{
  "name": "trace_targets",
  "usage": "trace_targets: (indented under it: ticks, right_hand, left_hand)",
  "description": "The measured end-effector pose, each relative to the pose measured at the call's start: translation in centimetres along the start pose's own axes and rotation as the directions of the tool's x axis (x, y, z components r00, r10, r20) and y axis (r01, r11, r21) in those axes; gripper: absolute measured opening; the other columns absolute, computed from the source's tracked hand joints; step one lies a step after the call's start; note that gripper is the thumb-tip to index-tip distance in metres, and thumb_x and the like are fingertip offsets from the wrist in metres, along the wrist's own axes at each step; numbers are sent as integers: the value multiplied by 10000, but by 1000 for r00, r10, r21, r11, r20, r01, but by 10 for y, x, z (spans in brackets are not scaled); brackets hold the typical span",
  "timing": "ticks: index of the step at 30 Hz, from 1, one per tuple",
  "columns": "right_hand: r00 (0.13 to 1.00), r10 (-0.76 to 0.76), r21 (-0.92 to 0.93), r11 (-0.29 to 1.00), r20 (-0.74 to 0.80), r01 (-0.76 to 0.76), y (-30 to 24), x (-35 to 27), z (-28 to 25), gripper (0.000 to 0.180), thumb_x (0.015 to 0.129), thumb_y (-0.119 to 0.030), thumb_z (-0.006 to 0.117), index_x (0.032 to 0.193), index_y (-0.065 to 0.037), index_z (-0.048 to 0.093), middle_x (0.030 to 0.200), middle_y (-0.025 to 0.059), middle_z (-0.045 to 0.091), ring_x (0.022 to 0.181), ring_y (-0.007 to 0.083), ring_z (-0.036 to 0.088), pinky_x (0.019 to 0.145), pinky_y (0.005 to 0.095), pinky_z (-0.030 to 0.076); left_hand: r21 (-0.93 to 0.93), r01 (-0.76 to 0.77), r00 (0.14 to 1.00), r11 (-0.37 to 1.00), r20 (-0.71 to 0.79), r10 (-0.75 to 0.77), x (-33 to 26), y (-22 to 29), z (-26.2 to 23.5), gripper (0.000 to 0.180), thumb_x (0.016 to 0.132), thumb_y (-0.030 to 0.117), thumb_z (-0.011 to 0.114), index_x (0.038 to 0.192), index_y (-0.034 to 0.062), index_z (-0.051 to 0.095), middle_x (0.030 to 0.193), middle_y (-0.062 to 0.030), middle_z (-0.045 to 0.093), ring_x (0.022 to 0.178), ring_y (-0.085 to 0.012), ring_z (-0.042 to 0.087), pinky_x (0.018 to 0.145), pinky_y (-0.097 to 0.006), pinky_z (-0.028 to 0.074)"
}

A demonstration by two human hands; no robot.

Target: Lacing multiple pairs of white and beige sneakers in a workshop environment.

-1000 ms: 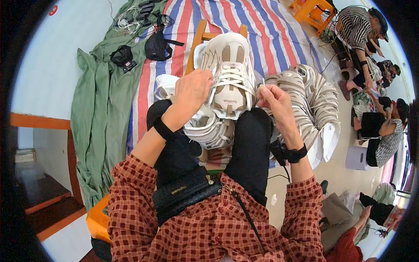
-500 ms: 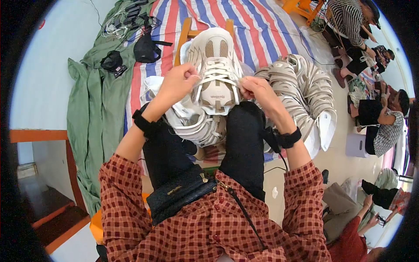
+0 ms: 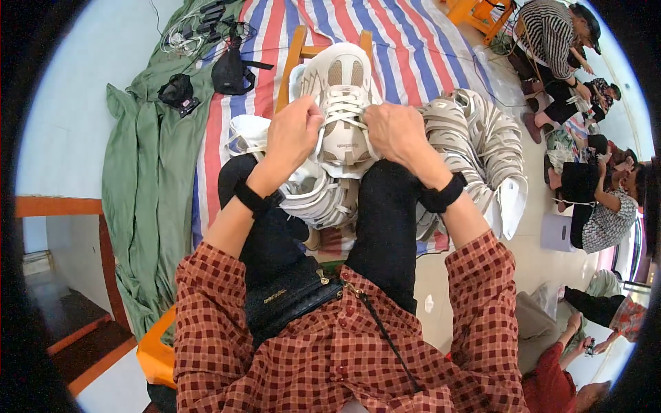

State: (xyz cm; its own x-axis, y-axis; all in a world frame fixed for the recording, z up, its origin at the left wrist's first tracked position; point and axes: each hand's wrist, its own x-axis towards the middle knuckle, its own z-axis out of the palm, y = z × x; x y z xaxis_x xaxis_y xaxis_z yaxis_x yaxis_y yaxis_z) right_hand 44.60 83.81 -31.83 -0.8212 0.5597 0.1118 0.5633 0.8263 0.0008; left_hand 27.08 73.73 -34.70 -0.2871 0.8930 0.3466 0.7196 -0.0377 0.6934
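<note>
A cream and beige sneaker (image 3: 348,69) rests in front of me with its toe pointing away. White shoelaces (image 3: 342,108) criss-cross over its tongue. At the shoe's left side, my left hand (image 3: 295,138) is closed, gripping a lace end. My right hand (image 3: 399,134), also closed, holds the lace at the opposite side with its back turned up; its fingertips are partly hidden. Below the sneaker, between my knees, sits a bunch of pale shoe parts (image 3: 320,203). Another long stack of beige shoe uppers (image 3: 482,138) curves at the right, near my right hand.
A wooden stool frame (image 3: 296,48) stands behind the sneaker on a striped sheet (image 3: 406,55). Green cloth (image 3: 155,206), cables (image 3: 182,38) and a black bag (image 3: 231,72) lie at the left. Several people (image 3: 609,213) sit at the right. A black purse (image 3: 289,296) rests on my lap.
Both hands have moved in toward the shoe's lacing, the right one turning its back upward. The laces, earlier stretched outward to the sides, are now held close beside the shoe.
</note>
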Motion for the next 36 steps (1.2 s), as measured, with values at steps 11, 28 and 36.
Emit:
trace_targets:
  ticks: [11, 28, 36]
  right_hand:
    - [919, 263, 318, 933, -293, -165, -29, -50, -7, 422, 783, -127, 651, 1149, -7, 480, 969, 174, 549, 854, 358, 576, 705, 428, 471]
    - [938, 96, 353, 935, -333, 29, -9, -43, 4, 299, 738, 15, 544, 1019, -81, 575, 887, 134, 590, 897, 316, 571, 732, 397, 487]
    - [964, 2, 256, 964, -266, 68, -31, -25, 31, 100, 601, -125, 626, 675, -57, 632, 722, 141, 607, 746, 307, 592, 672, 421, 480]
  left_hand:
    - [471, -92, 990, 877, -47, 129, -29, 39, -1, 321, 737, 170, 667, 994, 60, 509, 959, -100, 512, 857, -273, 574, 663, -392, 505]
    - [594, -383, 922, 707, 207, 326, -27, 32, -8, 265, 742, 56, 574, 994, 78, 496, 769, -83, 556, 699, -237, 622, 566, -358, 500]
    - [755, -494, 867, 432, 386, 317, -22, -21, 2, 141, 784, 80, 522, 919, 94, 560, 790, -70, 573, 725, -218, 588, 711, -340, 469]
